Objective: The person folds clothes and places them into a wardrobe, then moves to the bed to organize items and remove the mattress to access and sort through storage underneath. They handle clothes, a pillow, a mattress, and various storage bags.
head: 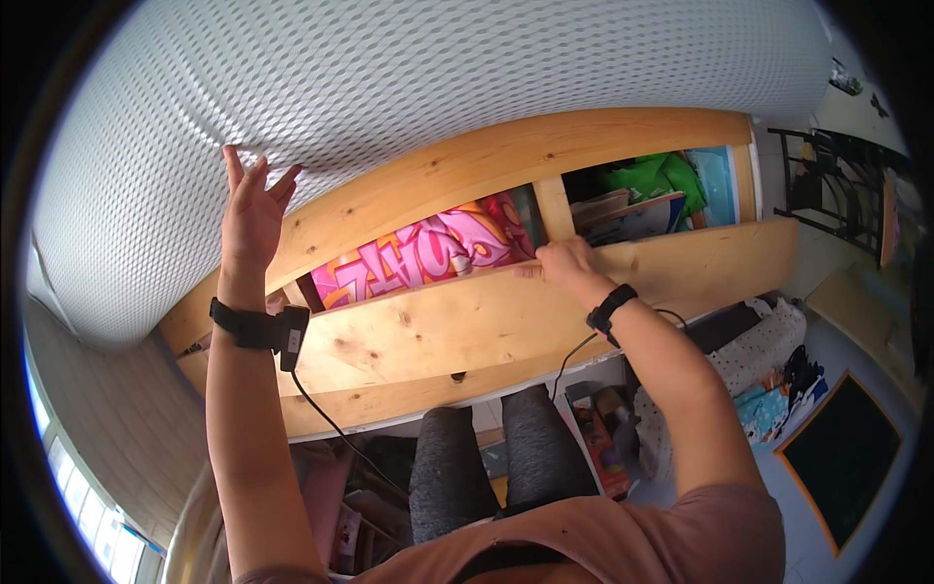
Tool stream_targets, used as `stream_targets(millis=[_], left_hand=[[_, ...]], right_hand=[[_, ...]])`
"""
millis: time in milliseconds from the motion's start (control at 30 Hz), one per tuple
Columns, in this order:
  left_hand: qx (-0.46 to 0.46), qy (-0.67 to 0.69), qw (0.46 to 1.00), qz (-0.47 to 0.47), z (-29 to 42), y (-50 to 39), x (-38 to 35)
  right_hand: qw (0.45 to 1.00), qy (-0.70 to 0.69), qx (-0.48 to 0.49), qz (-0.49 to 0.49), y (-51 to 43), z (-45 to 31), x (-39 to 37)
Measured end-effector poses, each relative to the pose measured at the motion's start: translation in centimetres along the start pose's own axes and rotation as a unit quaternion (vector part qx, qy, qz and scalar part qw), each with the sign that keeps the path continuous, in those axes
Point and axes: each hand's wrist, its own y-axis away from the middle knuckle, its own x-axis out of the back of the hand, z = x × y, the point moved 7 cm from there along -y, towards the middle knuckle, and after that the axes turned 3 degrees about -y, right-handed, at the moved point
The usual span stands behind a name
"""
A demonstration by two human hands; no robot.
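Observation:
A long pale wooden board lies tilted across the front of a wooden bed frame. My right hand grips its upper edge near the divider post. Behind the board, one compartment holds a pink, printed cloth item. The compartment to its right holds a green bag and flat boards or books. My left hand is raised with fingers apart, its fingertips against the white mesh-covered mattress, which stands lifted above the frame.
A dark-topped board with an orange edge lies at the right. Near it are a dotted cloth bundle and folded clothes. A black metal rack stands farther back. Boxes sit beside my legs, and a window is at the left.

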Motion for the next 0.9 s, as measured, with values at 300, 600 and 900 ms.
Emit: stream_targets(millis=[300, 600, 900], left_hand=[[0.043, 0.003, 0.999, 0.019, 0.6, -0.4, -0.7], [0.032, -0.005, 0.999, 0.028, 0.4, -0.4, -1.3], [0.065, -0.062, 0.991, 0.100, 0.1, 1.9, -5.6]], right_hand=[[0.994, -0.077, -0.024, 0.080, 2.7, 0.6, -6.4], [0.958, -0.080, 0.038, 0.272, 5.5, -0.8, -3.7], [0.916, -0.186, 0.020, 0.355, 12.8, 4.2, 3.0]])
